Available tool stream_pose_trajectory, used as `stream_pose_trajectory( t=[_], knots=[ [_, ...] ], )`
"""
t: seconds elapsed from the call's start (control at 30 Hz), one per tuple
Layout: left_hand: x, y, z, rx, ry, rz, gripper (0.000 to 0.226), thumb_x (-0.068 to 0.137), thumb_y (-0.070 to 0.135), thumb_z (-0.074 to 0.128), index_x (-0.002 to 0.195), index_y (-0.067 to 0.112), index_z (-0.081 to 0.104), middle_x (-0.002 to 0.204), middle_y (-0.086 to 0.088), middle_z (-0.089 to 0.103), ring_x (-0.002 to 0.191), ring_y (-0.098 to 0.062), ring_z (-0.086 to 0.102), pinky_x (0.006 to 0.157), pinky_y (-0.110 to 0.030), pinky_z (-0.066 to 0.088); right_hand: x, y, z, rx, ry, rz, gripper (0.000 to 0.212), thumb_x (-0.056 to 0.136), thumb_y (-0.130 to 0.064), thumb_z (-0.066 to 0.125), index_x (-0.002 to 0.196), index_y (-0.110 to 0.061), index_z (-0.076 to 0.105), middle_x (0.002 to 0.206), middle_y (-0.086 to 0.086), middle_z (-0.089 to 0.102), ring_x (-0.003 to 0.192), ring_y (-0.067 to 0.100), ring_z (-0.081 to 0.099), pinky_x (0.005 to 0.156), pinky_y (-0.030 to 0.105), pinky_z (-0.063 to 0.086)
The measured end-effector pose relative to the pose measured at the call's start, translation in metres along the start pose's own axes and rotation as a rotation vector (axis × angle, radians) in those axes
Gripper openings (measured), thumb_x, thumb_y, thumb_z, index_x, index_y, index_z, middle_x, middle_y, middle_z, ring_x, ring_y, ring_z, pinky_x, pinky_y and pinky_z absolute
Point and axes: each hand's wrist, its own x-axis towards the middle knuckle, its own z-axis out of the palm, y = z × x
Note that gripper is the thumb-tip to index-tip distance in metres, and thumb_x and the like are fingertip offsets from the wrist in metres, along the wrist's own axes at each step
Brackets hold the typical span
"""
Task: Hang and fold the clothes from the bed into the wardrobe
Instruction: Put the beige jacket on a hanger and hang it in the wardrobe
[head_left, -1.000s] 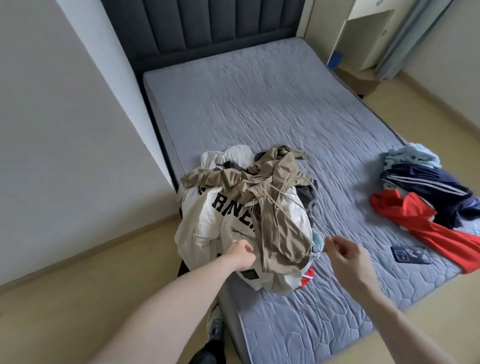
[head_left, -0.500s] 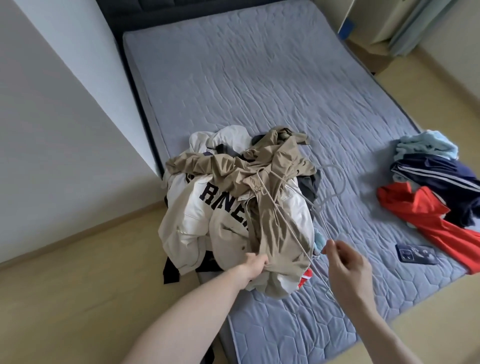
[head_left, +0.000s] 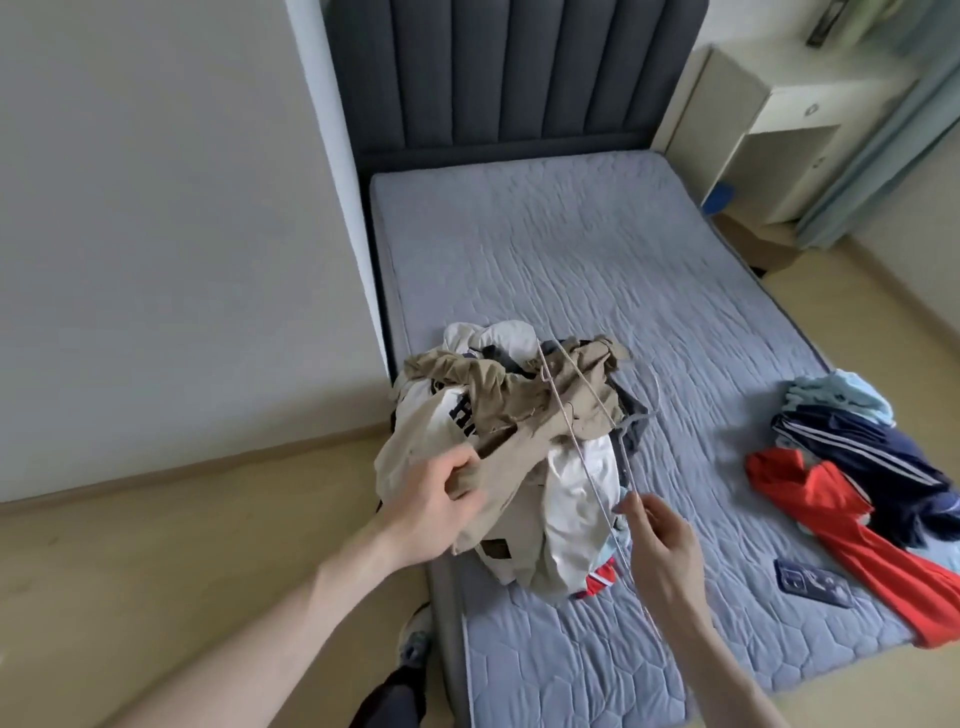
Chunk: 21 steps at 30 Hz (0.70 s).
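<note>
At the bed's (head_left: 571, 260) near-left corner, the khaki garment (head_left: 524, 415) is gripped by the left hand (head_left: 441, 499) and a wire hanger (head_left: 587, 457) pinched by the right hand (head_left: 660, 540); the hanger should be threaded gently.

A heap of crumpled tan, white and dark clothes (head_left: 519, 441) sits on the near left corner of the grey quilted bed mattress (head_left: 597, 270), in front of the dark padded headboard (head_left: 519, 73). A thin wire hanger (head_left: 587, 415) lies across the heap. To the right, at the mattress edge, lies a pile of red, navy and pale blue garments (head_left: 872, 478), with a small dark flat phone (head_left: 813, 582) just before it. A cream bedside cabinet (head_left: 769, 130) stands behind, right of the bed.
</note>
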Motion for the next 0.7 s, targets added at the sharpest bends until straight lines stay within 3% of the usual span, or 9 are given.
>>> stream_pose_trajectory(
  t=[0.13, 0.23, 0.37, 0.47, 0.63, 0.7],
  knots=[
    [-0.048, 0.078, -0.060, 0.049, 0.158, 0.172, 0.025, 0.091, 0.011, 0.064, 0.077, 0.021, 0.045, 0.065, 0.009, 0.042, 0.062, -0.005, 0.039, 0.059, -0.020, 0.035, -0.026, -0.025, -0.015, 0.011, -0.087, -0.146, 0.033, 0.104, -0.036, 0.056, 0.078, -0.021, 0.070, 0.052, -0.002, 0.045, 0.047, 0.007, 0.035, 0.047, 0.023, 0.024],
    [-0.093, 0.132, -0.104, 0.080, 0.312, 0.258, 0.026, 0.087, 0.001, 0.060, 0.073, 0.014, 0.042, 0.065, 0.002, 0.037, 0.061, -0.008, 0.037, 0.057, -0.019, 0.032, -0.045, -0.047, -0.022, 0.064, -0.131, -0.252, 0.039, 0.104, -0.040, 0.057, 0.077, -0.012, 0.065, 0.057, 0.008, 0.048, 0.050, 0.010, 0.037, 0.049, 0.028, 0.027],
    [-0.155, 0.182, -0.152, 0.076, 0.508, 0.343, 0.031, 0.080, -0.007, 0.056, 0.068, 0.013, 0.036, 0.060, 0.001, 0.033, 0.059, -0.012, 0.037, 0.055, -0.023, 0.030, -0.063, -0.084, -0.023, 0.156, -0.206, -0.355, 0.037, 0.102, -0.029, 0.062, 0.078, -0.002, 0.057, 0.064, 0.013, 0.047, 0.058, 0.014, 0.037, 0.057, 0.031, 0.030],
    [-0.204, 0.209, -0.179, 0.050, 0.608, 0.393, 0.038, 0.076, -0.014, 0.052, 0.064, 0.017, 0.034, 0.056, 0.016, 0.035, 0.053, -0.005, 0.037, 0.052, -0.016, 0.030, -0.081, -0.119, -0.013, 0.183, -0.331, -0.445, 0.032, 0.100, -0.030, 0.066, 0.080, -0.007, 0.057, 0.061, -0.002, 0.044, 0.054, 0.011, 0.036, 0.051, 0.027, 0.031],
    [-0.281, 0.247, -0.226, 0.059, 0.787, 0.452, 0.038, 0.072, -0.016, 0.049, 0.065, 0.017, 0.033, 0.057, 0.015, 0.034, 0.052, -0.003, 0.033, 0.051, -0.016, 0.028, -0.127, -0.177, 0.030, 0.111, -0.544, -0.601, 0.021, 0.093, -0.024, 0.075, 0.087, -0.016, 0.056, 0.061, -0.016, 0.058, 0.049, 0.007, 0.044, 0.050, 0.017, 0.036],
    [-0.305, 0.258, -0.244, 0.055, 0.816, 0.448, 0.035, 0.073, -0.014, 0.048, 0.067, 0.016, 0.032, 0.058, 0.012, 0.033, 0.054, -0.005, 0.031, 0.050, -0.018, 0.027, -0.152, -0.196, 0.054, 0.077, -0.632, -0.651, 0.018, 0.091, -0.025, 0.077, 0.098, -0.022, 0.060, 0.074, -0.022, 0.065, 0.056, 0.002, 0.054, 0.055, 0.015, 0.042]
  ],
)
